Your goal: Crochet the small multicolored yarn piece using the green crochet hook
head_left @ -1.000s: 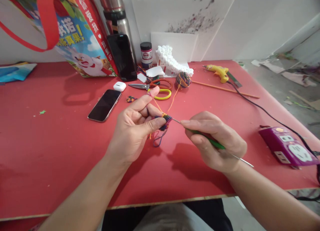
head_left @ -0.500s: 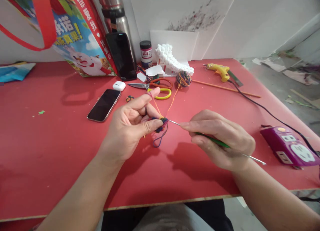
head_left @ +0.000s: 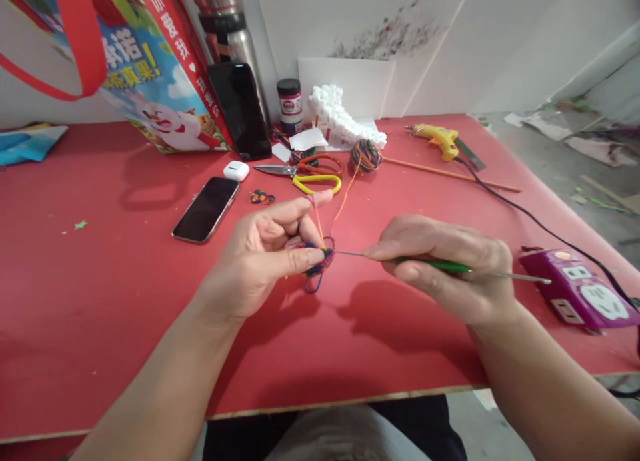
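Between the thumb and fingers of my left hand [head_left: 260, 251] is a small multicoloured crochet piece [head_left: 320, 264]. Yarn [head_left: 345, 198] runs from the raised index finger of that hand to the piece and back to a multicoloured yarn ball [head_left: 366, 156]. A dark loop of yarn hangs beneath the piece. My right hand [head_left: 443, 268] grips a crochet hook [head_left: 435, 264] by its green handle. The hook's thin metal tip meets the edge of the piece near my left thumb; its exact place in the stitches is too small to tell.
Scissors [head_left: 320, 183], a phone [head_left: 207, 209] and a white earbud case [head_left: 236, 170] lie beyond my left hand. A yellow glue gun [head_left: 437, 140] with its cord, a wooden stick [head_left: 450, 173] and a purple power strip [head_left: 580, 288] are on the right. A gift bag [head_left: 155, 101] stands back left.
The crochet hook has swung closer to level, its rear end rising. The crochet piece has dropped slightly, and my left index finger has shifted right and down.
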`<state>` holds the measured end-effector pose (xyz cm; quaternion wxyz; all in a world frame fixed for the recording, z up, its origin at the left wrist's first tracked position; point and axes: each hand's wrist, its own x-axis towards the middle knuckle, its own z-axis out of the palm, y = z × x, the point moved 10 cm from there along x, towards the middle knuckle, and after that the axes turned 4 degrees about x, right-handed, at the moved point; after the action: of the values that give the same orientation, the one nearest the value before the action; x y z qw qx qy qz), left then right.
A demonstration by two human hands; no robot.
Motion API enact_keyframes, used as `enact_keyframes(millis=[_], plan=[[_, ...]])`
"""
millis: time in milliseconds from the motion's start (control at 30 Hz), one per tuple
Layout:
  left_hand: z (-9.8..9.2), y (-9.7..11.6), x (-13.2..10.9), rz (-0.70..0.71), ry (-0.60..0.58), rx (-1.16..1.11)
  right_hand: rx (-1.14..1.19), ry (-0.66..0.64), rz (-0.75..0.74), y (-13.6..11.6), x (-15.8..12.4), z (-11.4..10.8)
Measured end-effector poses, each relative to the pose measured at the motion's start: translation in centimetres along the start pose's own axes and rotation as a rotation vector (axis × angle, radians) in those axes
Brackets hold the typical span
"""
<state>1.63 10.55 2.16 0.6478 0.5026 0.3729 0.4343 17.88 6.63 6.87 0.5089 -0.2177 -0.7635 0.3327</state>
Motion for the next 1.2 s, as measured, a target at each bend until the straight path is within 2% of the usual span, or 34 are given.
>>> enact_keyframes(millis=[200,433,600,900,1200], plan=[[0.4,-0.3,-0.2,-0.016,-0.036,-0.05,0.176,0.025,0.09,1.1,-0.1,-0.5],[0.2,0.2,-0.2,0.043,-0.001,-0.057,0.244,0.123,0.123,1.7,-0.4,-0.7],[0.3,0.2,-0.1,0.059,0.002,-0.054,0.309,0.136,0.225,2.8,-1.0,-0.7],[0.2,0.2,-0.2,0.085,0.006,-0.082,0.484,0.178,0.314,3.9,-1.5,-0.1],[1.3,-2.0,-0.1,0.028,0.057,-0.236,0.718,0.26,0.4,5.1,-1.6,1.8]])
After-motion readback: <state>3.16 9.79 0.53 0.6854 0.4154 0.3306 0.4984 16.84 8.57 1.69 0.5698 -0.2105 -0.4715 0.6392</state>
